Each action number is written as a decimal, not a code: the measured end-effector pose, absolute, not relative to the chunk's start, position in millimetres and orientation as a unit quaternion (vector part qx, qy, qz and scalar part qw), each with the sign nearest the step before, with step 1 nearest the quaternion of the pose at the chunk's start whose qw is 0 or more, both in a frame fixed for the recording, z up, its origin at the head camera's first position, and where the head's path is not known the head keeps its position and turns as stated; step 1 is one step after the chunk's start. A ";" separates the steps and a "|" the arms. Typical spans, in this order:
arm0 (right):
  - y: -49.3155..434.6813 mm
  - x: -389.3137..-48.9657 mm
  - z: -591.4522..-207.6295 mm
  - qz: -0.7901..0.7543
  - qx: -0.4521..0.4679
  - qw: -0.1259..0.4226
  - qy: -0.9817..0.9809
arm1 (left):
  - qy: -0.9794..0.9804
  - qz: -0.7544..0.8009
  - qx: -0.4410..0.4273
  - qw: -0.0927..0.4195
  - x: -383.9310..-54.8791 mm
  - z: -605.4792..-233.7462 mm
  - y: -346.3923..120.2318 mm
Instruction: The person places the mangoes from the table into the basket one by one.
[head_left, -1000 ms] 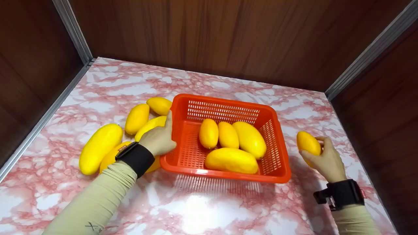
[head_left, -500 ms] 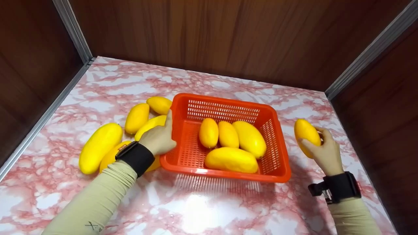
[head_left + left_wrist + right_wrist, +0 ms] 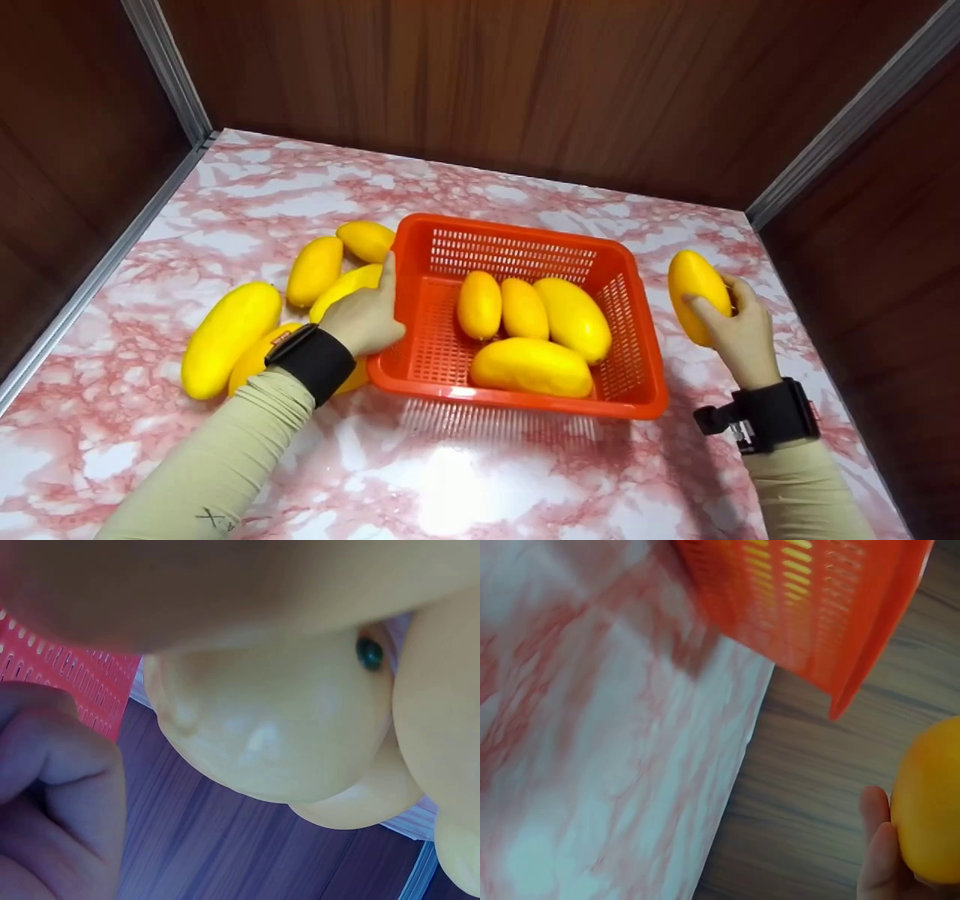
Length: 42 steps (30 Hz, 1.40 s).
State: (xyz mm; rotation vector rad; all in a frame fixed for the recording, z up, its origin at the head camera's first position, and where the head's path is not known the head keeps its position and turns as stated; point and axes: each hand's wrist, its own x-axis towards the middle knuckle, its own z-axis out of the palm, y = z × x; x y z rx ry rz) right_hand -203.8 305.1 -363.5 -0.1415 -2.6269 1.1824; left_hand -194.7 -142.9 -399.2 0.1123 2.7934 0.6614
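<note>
At the right of the table [image 3: 142, 480], the right hand [image 3: 746, 330] is clamped on a mango [image 3: 696, 289], the thumb on its near left side and the fingers round its right. The fruit points away from the person, its long axis running nearly front to back with the far end leaning slightly left, and it appears to be held above the surface. The red basket [image 3: 525, 402] lies to the left of this hand, its right wall near the fruit but apart from it; of the two hands, the right is the nearer to that wall.

Inside the basket are four mangoes [image 3: 531, 367]: three side by side, pointing roughly away, and one crosswise in front of them.

The left hand [image 3: 364, 322] touches the basket's left rim, index finger extended along it; whether the remaining fingers curl round the rim cannot be told. Beyond, a loose group of mangoes [image 3: 231, 341] lies left of the basket, partly hidden by the left hand and sleeve [image 3: 217, 457].
</note>
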 end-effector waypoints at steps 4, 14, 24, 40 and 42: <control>298.5 -205.8 -360.5 0.425 -0.059 0.120 -0.895 | 0.961 0.236 0.038 0.136 -194.8 -398.7 -143.0; 278.9 -213.9 -349.1 0.461 -0.054 0.116 -0.878 | 0.960 0.240 0.034 0.140 -194.5 -397.5 -143.7; 264.7 -217.5 -337.1 0.496 -0.043 0.112 -0.860 | 0.961 0.239 0.038 0.131 -195.1 -399.4 -143.9; 230.9 -218.7 -334.8 0.532 0.028 0.104 -0.840 | 0.962 0.238 0.037 0.133 -194.8 -400.1 -142.9; 227.4 -218.5 -336.0 0.533 0.039 0.096 -0.840 | 0.961 0.239 0.038 0.132 -194.4 -399.7 -142.7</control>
